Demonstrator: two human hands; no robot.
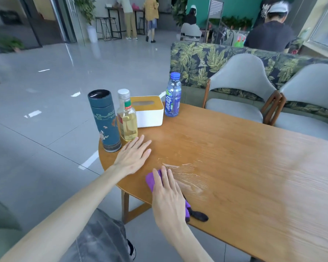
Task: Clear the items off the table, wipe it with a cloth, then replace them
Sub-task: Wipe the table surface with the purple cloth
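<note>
On the wooden table [244, 167] my right hand [169, 197] presses flat on a purple cloth [151, 180] near the front edge, with wet streaks just beyond it. My left hand [133, 156] lies flat and open on the tabletop, holding nothing, just in front of the bottles. At the table's left end stand a dark teal flask [104, 120], a clear bottle of yellow liquid [127, 118], a white tissue box with a wooden lid [150, 112] and a blue-capped drink bottle [173, 95].
Two grey chairs [239, 87] stand along the table's far side, with a leaf-patterned sofa [195, 61] behind them. Grey tiled floor lies to the left. Several people are far off at the back.
</note>
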